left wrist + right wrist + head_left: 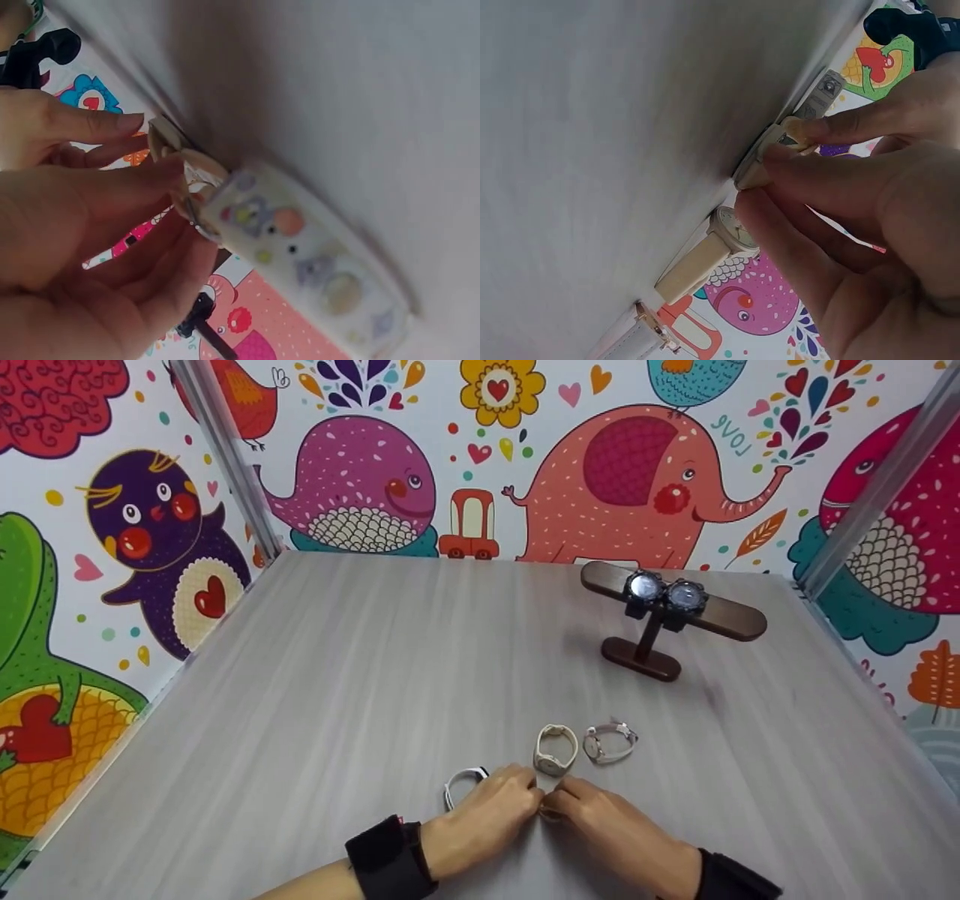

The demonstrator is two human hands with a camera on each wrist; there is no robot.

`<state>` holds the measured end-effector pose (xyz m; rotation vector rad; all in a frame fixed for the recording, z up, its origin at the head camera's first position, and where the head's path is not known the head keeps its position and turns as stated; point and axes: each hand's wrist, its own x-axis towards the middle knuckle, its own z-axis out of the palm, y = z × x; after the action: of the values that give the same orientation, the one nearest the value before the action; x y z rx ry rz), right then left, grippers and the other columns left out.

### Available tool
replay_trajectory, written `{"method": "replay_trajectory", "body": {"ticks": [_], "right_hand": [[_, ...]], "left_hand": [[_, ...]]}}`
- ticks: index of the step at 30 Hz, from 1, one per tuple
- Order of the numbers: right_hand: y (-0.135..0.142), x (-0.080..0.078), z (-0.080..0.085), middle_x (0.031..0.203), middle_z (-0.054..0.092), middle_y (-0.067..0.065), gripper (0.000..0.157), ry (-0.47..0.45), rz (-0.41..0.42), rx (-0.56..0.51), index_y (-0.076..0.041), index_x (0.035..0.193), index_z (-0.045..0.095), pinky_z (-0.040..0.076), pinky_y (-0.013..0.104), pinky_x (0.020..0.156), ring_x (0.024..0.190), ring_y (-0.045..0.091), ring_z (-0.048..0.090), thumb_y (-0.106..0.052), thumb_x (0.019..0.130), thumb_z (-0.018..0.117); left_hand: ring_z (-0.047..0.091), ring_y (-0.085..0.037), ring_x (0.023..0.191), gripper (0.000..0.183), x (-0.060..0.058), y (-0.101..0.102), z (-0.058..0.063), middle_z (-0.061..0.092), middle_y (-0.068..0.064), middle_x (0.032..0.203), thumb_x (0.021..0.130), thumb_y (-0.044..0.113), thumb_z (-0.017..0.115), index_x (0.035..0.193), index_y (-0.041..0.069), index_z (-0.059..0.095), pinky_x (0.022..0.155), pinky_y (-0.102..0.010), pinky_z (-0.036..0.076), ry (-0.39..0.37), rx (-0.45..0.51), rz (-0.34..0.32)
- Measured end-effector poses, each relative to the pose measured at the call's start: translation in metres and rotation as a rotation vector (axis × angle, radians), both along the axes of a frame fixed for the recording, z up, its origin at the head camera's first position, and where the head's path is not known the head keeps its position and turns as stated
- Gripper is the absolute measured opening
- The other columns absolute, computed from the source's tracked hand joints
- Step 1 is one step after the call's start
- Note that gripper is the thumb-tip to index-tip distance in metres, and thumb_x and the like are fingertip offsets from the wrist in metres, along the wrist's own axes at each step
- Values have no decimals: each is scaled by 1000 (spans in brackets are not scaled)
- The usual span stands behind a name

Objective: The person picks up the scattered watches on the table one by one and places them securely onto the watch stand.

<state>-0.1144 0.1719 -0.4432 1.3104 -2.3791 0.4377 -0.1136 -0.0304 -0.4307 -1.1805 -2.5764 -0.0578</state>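
Observation:
Near the front of the table my left hand [491, 806] and right hand [607, 821] meet over a small watch with a beige strap [551, 813]. In the right wrist view, the right thumb and finger pinch one end of the beige strap [754, 166]. From the left wrist view, the left thumb and fingertips pinch the watch's other side, and much of it is hidden by fingers. Beside the left hand lies a white watch [454, 789], its strap printed with small cartoon figures [300, 255]. A cream watch [551, 766] stands on its side just beyond the fingertips.
A pale pink watch [592, 747] lies right of the cream one. Farther back on the right, a dark wooden T-shaped stand [731, 619] carries two dark watches [684, 595]. Cartoon-printed walls [480, 450] border the grey table [375, 660].

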Motion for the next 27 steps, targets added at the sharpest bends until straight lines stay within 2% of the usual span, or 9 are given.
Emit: {"method": "replay_trajectory", "body": {"ticks": [5, 11, 14, 18, 21, 24, 27], "right_hand": [[0, -2, 2, 104, 68, 0, 27, 16, 9, -43, -12, 105, 70, 56, 19, 73, 90, 9, 68, -6, 80, 79], [6, -7, 12, 112, 69, 8, 42, -1, -13, -72, -6, 115, 68, 60, 27, 76, 96, 19, 71, -8, 77, 83], [10, -9, 20, 112, 68, 6, 43, -2, -32, -91, -4, 118, 66, 60, 29, 77, 95, 19, 70, -11, 78, 83], [14, -12, 36, 120, 65, 4, 49, -60, -25, -162, -5, 128, 62, 61, 31, 83, 102, 19, 69, -16, 84, 80], [16, -15, 49, 127, 62, 4, 58, -87, 6, -232, -5, 137, 57, 59, 27, 88, 107, 19, 67, -18, 84, 80], [16, -19, 62, 131, 60, 7, 67, -70, 37, -294, -4, 140, 54, 53, 15, 96, 111, 21, 65, -13, 80, 83], [16, -21, 71, 135, 58, 11, 77, -63, 43, -325, -4, 144, 51, 47, 11, 102, 119, 22, 62, -10, 76, 87]], "left_hand": [[65, -12, 85, 17, -2, 1, 3, 70, -3, 94, 88, 5, 70, 101, 10, 79, 77, -21, 56, -27, 37, 17], [67, -15, 86, 22, -13, -1, 9, 70, -5, 93, 86, -2, 68, 102, 8, 78, 76, -21, 59, -40, 190, -1], [69, -17, 85, 20, -20, -4, 16, 70, -8, 91, 89, -4, 65, 103, 3, 77, 75, -17, 59, -143, 340, -7], [71, -19, 82, 17, -28, -8, 30, 72, -13, 90, 94, -1, 64, 106, -2, 75, 71, -15, 58, -314, 577, 13], [71, -20, 79, 18, -35, -10, 39, 73, -14, 90, 94, 0, 63, 107, -4, 75, 70, -17, 58, -380, 738, 33], [73, -23, 79, 19, -43, -11, 46, 75, -16, 94, 94, 1, 64, 109, -4, 74, 72, -19, 60, -430, 875, 41], [74, -27, 85, 20, -49, -10, 51, 75, -19, 99, 95, 4, 65, 111, -5, 74, 77, -21, 60, -522, 1012, 49]]}}
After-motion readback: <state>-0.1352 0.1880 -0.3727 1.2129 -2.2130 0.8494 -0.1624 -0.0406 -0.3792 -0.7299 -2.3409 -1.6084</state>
